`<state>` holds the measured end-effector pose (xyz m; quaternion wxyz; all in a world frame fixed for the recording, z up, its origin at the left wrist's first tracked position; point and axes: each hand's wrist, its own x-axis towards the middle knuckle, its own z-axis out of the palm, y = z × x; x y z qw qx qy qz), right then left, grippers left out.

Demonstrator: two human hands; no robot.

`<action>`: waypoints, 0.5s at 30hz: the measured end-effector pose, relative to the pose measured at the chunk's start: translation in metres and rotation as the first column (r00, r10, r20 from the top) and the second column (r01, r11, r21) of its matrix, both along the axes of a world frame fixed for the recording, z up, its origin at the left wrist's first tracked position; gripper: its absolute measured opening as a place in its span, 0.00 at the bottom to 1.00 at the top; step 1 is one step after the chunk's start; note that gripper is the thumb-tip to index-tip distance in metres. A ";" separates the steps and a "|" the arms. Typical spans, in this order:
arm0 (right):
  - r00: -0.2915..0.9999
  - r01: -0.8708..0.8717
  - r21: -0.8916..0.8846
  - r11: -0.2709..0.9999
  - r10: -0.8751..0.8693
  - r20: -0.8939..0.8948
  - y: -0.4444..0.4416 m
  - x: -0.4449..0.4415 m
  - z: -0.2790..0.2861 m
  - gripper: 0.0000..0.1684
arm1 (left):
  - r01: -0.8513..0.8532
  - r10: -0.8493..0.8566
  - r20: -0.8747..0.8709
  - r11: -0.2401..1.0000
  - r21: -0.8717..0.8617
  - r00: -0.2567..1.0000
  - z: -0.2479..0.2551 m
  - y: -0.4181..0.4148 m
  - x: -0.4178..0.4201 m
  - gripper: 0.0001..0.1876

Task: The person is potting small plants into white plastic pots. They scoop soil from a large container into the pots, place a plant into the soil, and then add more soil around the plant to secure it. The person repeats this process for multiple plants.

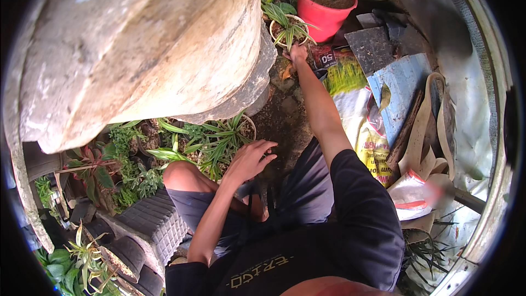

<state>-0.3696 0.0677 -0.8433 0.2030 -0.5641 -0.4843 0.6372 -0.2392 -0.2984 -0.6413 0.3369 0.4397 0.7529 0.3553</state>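
Observation:
My right hand (296,53) is stretched far forward and grips the near side of a small white plant pot (307,38). A spider plant with striped leaves (287,26) grows in that pot, and some leaves hang over its rim. My left hand (252,158) is empty, its fingers loosely apart, in front of my knee. Close beside it, a second spider plant (220,144) spreads from a pale round pot (251,125), partly hidden by the leaves and the hand.
A large weathered stone-like basin (164,49) overhangs the left side. Behind the white pot stands a red pot (324,12). Printed sacks (349,78), a blue board (400,86) and bent strips (423,131) lie at right. Several plants (139,176) and a ridged grey planter (158,218) are at left.

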 end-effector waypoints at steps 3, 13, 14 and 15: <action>0.994 0.060 -0.080 0.995 -0.067 -0.090 -0.024 0.010 0.016 0.25 | -0.015 0.015 0.071 1.000 -0.006 0.997 -0.012 -0.002 -0.003 0.08; 0.878 0.166 -0.635 0.754 -0.407 -0.253 -0.183 0.169 0.148 0.20 | -0.077 0.137 0.255 0.970 -0.232 0.957 0.125 -0.044 0.020 0.10; 0.880 0.173 -0.665 0.727 -0.417 -0.227 -0.196 0.188 0.166 0.20 | -0.064 0.152 0.262 0.947 -0.315 0.953 0.139 -0.048 0.023 0.10; 0.882 0.182 -0.696 0.694 -0.428 -0.196 -0.210 0.208 0.184 0.20 | -0.110 0.194 0.270 0.949 -0.297 0.943 0.161 -0.053 0.028 0.11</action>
